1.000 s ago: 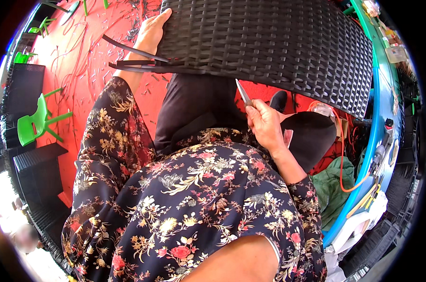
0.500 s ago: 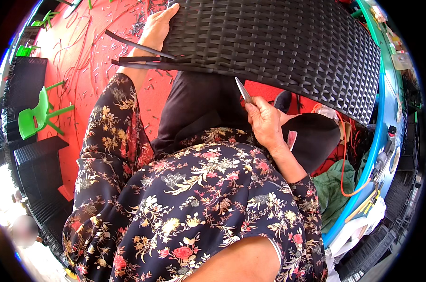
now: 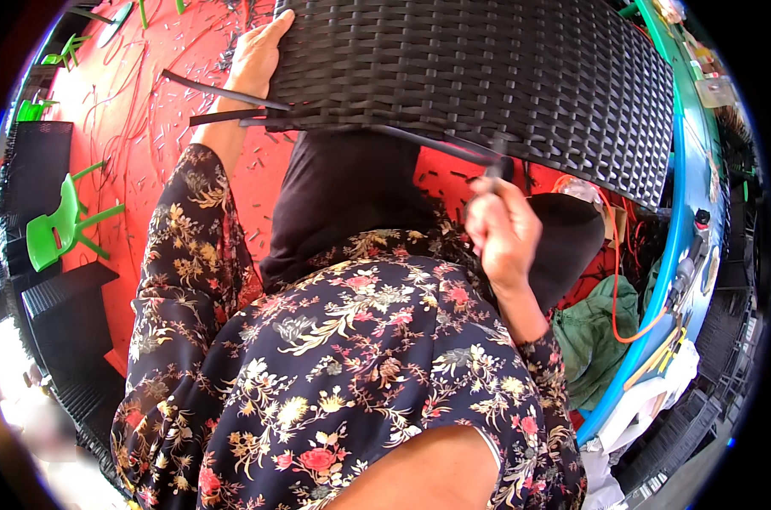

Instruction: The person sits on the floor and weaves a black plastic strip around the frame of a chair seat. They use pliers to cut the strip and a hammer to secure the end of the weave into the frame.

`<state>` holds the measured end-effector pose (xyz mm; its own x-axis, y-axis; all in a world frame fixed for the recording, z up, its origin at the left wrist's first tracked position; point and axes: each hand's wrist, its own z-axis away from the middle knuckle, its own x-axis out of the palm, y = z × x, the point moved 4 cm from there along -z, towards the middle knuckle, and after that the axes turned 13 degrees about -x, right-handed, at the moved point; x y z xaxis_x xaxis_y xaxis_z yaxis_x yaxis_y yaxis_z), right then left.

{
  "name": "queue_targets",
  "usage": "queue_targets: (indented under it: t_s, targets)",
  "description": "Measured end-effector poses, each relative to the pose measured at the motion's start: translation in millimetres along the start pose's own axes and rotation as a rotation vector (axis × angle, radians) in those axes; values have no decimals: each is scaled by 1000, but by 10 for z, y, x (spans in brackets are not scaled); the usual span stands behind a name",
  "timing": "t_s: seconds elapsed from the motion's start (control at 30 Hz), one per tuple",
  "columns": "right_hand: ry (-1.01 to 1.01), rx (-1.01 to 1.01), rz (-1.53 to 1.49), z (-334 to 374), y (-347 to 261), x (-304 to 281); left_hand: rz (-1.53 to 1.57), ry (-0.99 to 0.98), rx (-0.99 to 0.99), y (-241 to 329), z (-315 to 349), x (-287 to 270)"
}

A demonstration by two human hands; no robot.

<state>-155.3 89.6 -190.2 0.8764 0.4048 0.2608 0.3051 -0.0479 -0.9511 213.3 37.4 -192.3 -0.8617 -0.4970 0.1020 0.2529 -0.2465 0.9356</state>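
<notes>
A large black woven wicker panel lies across my lap, over my black trousers. My left hand grips its left edge, fingers hooked over the rim. Two loose black strips stick out to the left just below that hand. My right hand is a closed fist at the panel's lower edge, holding a small knife whose tip is blurred against the weave. A black strand runs along the lower edge toward the fist.
The red floor is littered with strand offcuts. A green plastic chair and stacked black woven panels stand at the left. At the right are a green cloth, an orange cord and a blue curved rim.
My right hand with the knife has risen to the panel's lower edge. The panel and my left hand have shifted slightly up and to the right.
</notes>
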Motion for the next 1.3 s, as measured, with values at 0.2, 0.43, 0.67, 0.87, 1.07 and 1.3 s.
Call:
queue_targets:
  t_s: [0.2, 0.43, 0.67, 0.87, 1.07, 1.3]
  targets:
    - [245, -411, 53, 74, -925, -784, -25, 118, -11, 95, -2, -18]
    - [-45, 127, 551, 114, 212, -441, 13, 24, -51, 42, -13, -39]
    - [-37, 81, 620, 67, 288, -450, 84, 2, -54, 73, 31, -43]
    - [-13, 39, 588, 17, 251, -389, 91, 21, -55, 52, 23, -73]
    - [-14, 72, 588, 85, 239, -383, 61, 21, -83, 75, 67, -48]
    - [0, -3, 545, -15, 230, -370, 55, 20, -89, 51, 31, -95]
